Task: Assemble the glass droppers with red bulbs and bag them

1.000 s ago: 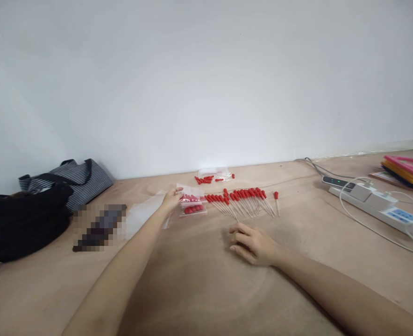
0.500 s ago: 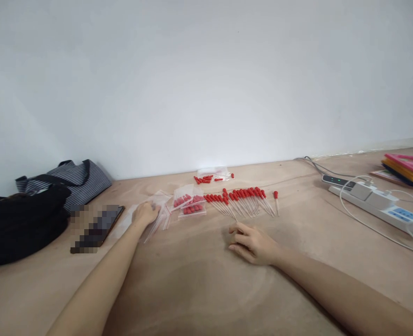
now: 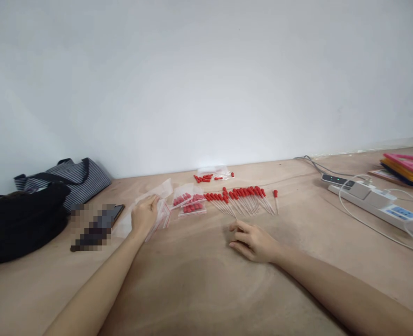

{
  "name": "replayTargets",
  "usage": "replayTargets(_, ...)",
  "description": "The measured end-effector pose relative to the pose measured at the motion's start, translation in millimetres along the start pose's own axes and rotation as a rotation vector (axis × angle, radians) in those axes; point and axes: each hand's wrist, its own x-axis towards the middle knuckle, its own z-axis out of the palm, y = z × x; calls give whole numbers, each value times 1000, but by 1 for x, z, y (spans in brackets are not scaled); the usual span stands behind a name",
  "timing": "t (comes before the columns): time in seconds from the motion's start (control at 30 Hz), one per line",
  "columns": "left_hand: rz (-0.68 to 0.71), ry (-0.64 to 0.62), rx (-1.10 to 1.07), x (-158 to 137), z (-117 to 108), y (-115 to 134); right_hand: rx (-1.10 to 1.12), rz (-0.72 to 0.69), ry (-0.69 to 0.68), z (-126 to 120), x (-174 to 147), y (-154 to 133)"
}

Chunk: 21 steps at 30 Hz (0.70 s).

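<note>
My left hand pinches a clear zip-lock bag, lifting one edge above a small pile of similar flat bags. To the right of that pile lie filled bags with red rubber bulbs inside. My right hand rests on the table, fingers loosely bent and apart, with nothing in it. Just beyond it, a row of droppers with red bulbs and thin clear stems lies side by side. One single dropper sits apart at the row's right end.
Near the wall are loose red bulbs beside a clear bag and thin tubes. A phone, a striped bag and a black bag are at left. A power strip with cables and stacked colourful items stand right.
My left hand has risen slightly from the bag pile, lifting the edge of a clear bag in its fingertips. My right hand has stayed in place.
</note>
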Motion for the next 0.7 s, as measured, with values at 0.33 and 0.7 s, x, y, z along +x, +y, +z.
replayTargets(0.33, 741, -199, -370, -105, -14, 73, 67, 202, 94, 0, 1, 7)
replayTargets(0.7, 677, -562, -366, -96, -12, 95, 100, 144, 44, 0, 1, 8)
